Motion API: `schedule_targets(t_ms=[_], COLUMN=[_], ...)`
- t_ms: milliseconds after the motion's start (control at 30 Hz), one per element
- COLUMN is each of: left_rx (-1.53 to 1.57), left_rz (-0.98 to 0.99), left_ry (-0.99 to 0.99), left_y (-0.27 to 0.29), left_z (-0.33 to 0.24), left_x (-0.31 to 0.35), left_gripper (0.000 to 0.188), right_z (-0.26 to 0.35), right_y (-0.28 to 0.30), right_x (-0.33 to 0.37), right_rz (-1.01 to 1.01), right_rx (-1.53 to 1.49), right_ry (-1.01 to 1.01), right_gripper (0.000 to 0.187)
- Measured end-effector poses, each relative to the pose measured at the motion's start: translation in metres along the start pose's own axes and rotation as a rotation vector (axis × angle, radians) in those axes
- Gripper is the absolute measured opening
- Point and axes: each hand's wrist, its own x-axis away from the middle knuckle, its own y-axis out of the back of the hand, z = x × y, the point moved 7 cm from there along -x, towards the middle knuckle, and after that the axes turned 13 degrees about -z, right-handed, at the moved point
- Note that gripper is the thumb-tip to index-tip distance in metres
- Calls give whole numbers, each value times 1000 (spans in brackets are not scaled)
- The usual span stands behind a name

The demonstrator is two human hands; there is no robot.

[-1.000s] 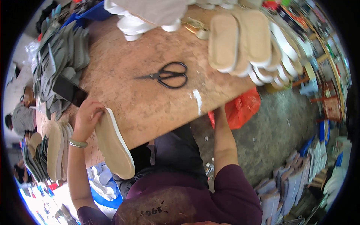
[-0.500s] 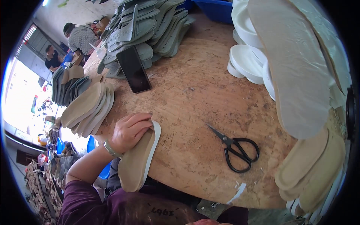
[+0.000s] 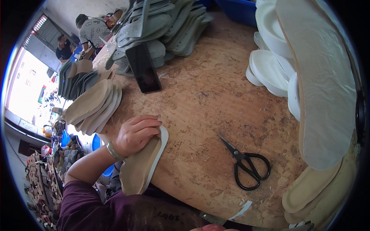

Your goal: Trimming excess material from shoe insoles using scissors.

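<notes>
My left hand, with a bangle on the wrist, lies closed over the front end of a tan insole with a white edge. Its fingers are together and bent across the tip; the thumb is hidden. The insole slants over the near edge of the table, its broad end close to my body. Black-handled scissors rest on the tabletop to the right of this hand, blades slightly parted and pointing away to the left. My right hand does not show.
Tan insoles and a black phone lie beyond my left hand. Grey insoles pile up at the back. White rounded pieces, a large pale sole-shaped sheet and more tan insoles line the right side. Two people sit far left.
The view has shifted a little, so the table things appear farther right and the near right ones lower. My left hand stays on the insole.
</notes>
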Motion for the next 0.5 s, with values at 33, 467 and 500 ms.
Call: schedule_targets(t_ms=[33,467,500], left_rx=[-2,69,81], left_rz=[-9,-109,-159], left_ry=[5,-118,-137], left_y=[2,1,9], left_z=[1,-3,-7], left_x=[0,7,6], left_gripper=[17,23,22], right_z=[1,2,-18], right_y=[8,242,303], right_x=[5,273,328], right_rz=[-7,-290,-380], right_rx=[34,546,615], right_ry=[20,168,141], right_gripper=[25,23,23])
